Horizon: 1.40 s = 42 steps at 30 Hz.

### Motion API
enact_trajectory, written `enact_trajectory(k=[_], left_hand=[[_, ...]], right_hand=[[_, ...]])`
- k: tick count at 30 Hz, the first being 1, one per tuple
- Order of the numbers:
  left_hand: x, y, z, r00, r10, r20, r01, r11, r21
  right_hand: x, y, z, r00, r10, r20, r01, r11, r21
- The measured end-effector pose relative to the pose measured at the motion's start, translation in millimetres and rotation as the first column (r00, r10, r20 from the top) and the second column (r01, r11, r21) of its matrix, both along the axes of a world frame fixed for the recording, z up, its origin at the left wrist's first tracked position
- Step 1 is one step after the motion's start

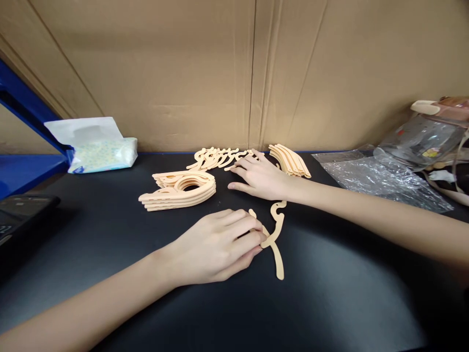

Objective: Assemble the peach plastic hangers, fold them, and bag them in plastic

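My left hand [220,244] rests on the black table with its fingers closed on two crossed peach plastic hanger pieces [274,239], a hook piece over a curved arm. Farther back my right hand [260,178] lies flat with fingers stretched out, its fingertips touching a row of loose peach hook pieces [216,157]. A stack of assembled peach hangers [181,189] lies to the left of that hand. A stack of curved arm pieces [291,160] lies just to its right.
A pack of tissues [97,145] sits at the back left beside a blue shelf frame [25,117]. Crumpled clear plastic [381,178] and a clear jug [428,134] are at the right. A dark device [22,210] is at the left edge. A cardboard wall [234,73] closes the back.
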<state>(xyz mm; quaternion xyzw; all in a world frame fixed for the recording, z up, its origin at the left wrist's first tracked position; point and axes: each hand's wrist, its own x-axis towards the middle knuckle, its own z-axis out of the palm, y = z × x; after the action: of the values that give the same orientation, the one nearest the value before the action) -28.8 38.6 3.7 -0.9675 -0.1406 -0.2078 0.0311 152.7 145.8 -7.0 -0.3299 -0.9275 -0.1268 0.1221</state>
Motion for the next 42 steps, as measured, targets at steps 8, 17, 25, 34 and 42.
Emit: enact_trajectory(k=[8, 17, 25, 34, 42], left_hand=[[0.1, 0.0, -0.3, 1.0, -0.009, -0.001, 0.009, 1.0, -0.022], [0.4, 0.9, -0.5, 1.0, 0.006, -0.024, -0.007, 1.0, -0.019], [0.2, 1.1, -2.1, 1.0, 0.016, -0.018, -0.017, 1.0, 0.0], [-2.4, 3.9, -3.7, 0.999, 0.023, -0.039, -0.025, 0.998, -0.063], [-4.8, 6.6, -4.2, 0.987, 0.031, -0.161, -0.06, 0.981, -0.182]], right_hand=[[-6.8, 1.9, -2.3, 1.0, -0.007, -0.024, 0.008, 1.0, 0.004], [-10.2, 6.9, -2.1, 0.998, 0.005, -0.059, -0.007, 0.999, -0.035], [-9.2, 6.2, -1.5, 0.995, 0.06, -0.085, -0.067, 0.994, -0.086], [38.7, 13.7, 17.5, 0.994, 0.043, -0.1, -0.042, 0.999, 0.012], [66.2, 26.1, 22.6, 0.994, -0.061, -0.09, 0.058, 0.998, -0.031]])
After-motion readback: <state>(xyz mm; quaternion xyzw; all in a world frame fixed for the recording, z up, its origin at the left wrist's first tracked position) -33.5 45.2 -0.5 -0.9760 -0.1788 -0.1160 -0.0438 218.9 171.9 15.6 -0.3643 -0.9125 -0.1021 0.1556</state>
